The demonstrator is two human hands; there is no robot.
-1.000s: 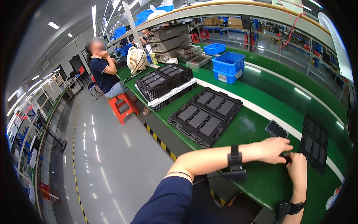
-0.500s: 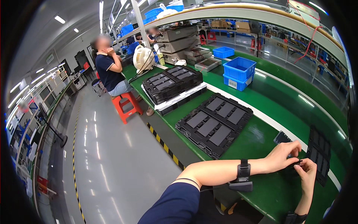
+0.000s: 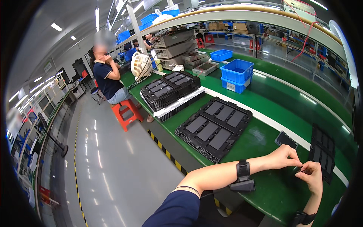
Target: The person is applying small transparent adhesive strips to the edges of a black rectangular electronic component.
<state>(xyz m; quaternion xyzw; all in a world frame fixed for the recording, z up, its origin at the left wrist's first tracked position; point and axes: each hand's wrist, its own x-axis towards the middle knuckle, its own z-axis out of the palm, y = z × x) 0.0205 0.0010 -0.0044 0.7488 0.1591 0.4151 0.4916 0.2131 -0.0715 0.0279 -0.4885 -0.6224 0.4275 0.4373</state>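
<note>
Above the green bench at the right, my left hand (image 3: 284, 157) and my right hand (image 3: 313, 177) meet at the fingertips. Both pinch at a small dark piece (image 3: 300, 169) that is mostly hidden by the fingers; its kind cannot be made out. Just beyond my left hand lies a small dark rectangular part (image 3: 285, 139) with a lighter edge. Beside my right hand, a black tray (image 3: 322, 151) with dark panels rests on the bench. Farther left is another black tray (image 3: 214, 128), its slots holding several flat dark rectangular panels.
A stack of black trays (image 3: 170, 89) stands farther back, near a beige fan (image 3: 141, 65). Blue bins (image 3: 237, 75) sit beyond the white strip. A seated person (image 3: 107, 75) on a red stool (image 3: 126, 114) is at the bench's far left. Grey cases (image 3: 172, 41) are piled behind.
The whole view has shifted slightly. My hands stay together at the small piece; the left fingers have stretched and dipped toward the right fingertips.
</note>
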